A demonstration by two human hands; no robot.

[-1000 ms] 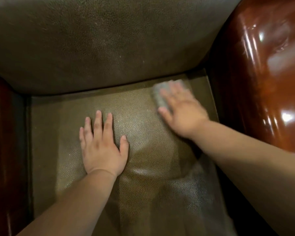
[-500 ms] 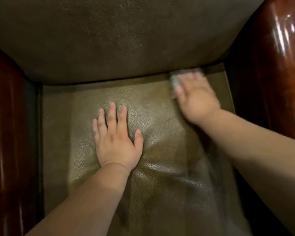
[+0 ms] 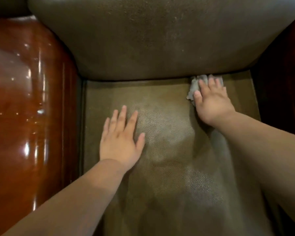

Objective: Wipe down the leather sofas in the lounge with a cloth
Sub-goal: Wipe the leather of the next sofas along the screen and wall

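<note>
The right hand (image 3: 211, 101) lies flat, fingers spread and straight, pressing a crumpled grey cloth (image 3: 195, 87) onto the seat cushion (image 3: 169, 133); only the cloth's edge shows past the fingertips and thumb. A second ago this hand and cloth sat a little forward of the crease where the seat cushion meets the back cushion (image 3: 152, 40); now the cloth is pushed right up into that crease, at the seat cushion's rear right corner (the fingertips nearly touch the back cushion). That suggests the stroke has reached its far end and the rear strip of the seat is being covered. The left hand (image 3: 121, 138) rests open, palm down, on the middle of the seat cushion, holding nothing and bracing as before. To the seat cushion's left stands a glossy reddish wooden armrest (image 3: 24, 99); the dark right armrest (image 3: 283, 82) is just beside the cloth. The seat cushion's left side and front probably remain to wipe.
</note>
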